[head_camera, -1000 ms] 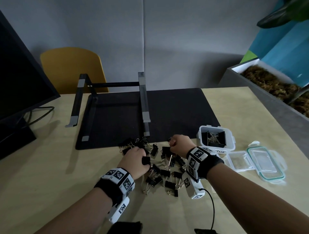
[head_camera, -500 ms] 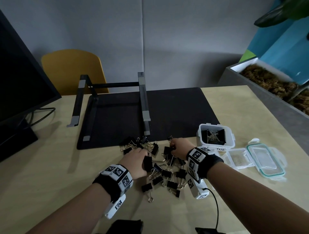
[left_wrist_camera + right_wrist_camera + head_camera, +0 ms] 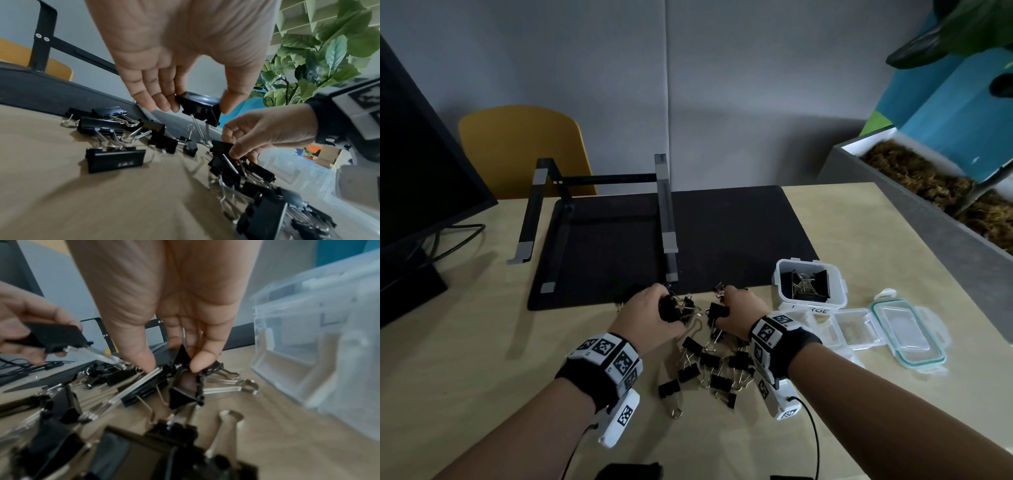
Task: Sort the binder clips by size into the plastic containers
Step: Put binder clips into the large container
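The left hand (image 3: 185, 61) pinches a large clip (image 3: 198, 108) lifted off the tabletop (image 3: 482, 342), likely bound for the tub (image 3: 811, 301) right of the pile (image 3: 714, 366). The right hand (image 3: 164, 305), nearer that tub, nips another clip (image 3: 182, 356) in the pile.

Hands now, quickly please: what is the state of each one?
Left hand: pinching a large binder clip, lifted off the pile.
Right hand: pinching a binder clip in the pile.
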